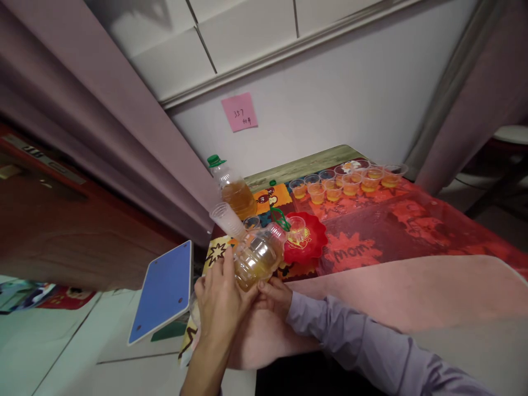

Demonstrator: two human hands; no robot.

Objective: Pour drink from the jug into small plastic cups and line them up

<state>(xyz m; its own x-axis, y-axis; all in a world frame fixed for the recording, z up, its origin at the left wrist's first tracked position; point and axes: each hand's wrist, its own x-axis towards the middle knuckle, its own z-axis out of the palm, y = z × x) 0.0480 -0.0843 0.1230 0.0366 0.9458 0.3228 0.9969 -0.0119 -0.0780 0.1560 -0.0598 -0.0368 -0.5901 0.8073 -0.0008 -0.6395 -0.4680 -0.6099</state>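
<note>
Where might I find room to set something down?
The red table cover is bare between the row of clear plastic cups and the pink mat, right of the red scalloped plate; it is crowded left, around the held clear plastic bottle.

A yellow tint is given to the clear bottle [256, 259] by its liquid; amber is shown in the green-capped bottle [238, 193], orange-yellow in the clear cups [334, 190]. The scalloped plate [317, 237] is coloured bright red and patterned in yellow. The desk cover [350, 248] is printed with red leaf-like shapes and dark lettering. Lavender is seen on the sleeve [358, 338], pink on the note [240, 112], mauve on the curtain [136, 148], and white-edged blue on the board [163, 291].
</note>
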